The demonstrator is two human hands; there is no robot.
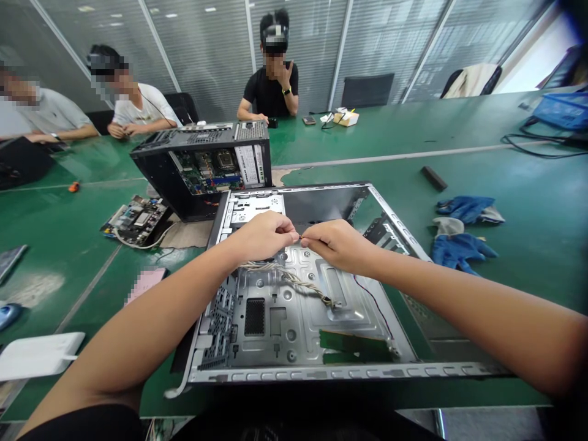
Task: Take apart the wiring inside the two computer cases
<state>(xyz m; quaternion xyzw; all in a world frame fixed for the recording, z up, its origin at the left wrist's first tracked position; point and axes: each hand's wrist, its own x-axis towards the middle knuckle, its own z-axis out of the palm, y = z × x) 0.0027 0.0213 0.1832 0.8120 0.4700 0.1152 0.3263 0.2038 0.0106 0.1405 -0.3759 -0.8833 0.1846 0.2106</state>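
Note:
My left hand point(271, 236) and my right hand point(337, 245) meet fingertip to fingertip above an open computer case point(395, 214) lying flat on the table. Both are closed in a pinch on a thin wire point(300, 237), of which only a short dark and orange bit shows between the fingers. Below them, a twisted bundle of beige cables point(305, 283) lies across the case's metal floor. A thin dark wire point(374, 297) runs down from under my right hand. Green memory modules point(358, 344) rest near the case's front edge.
A second computer case point(202, 141) stands upright behind, its motherboard showing. Left of it lies a loose circuit board point(138, 219). Blue gloves point(463, 248) and a dark bar point(434, 178) are at the right. Several people point(271, 86) sit across the green table.

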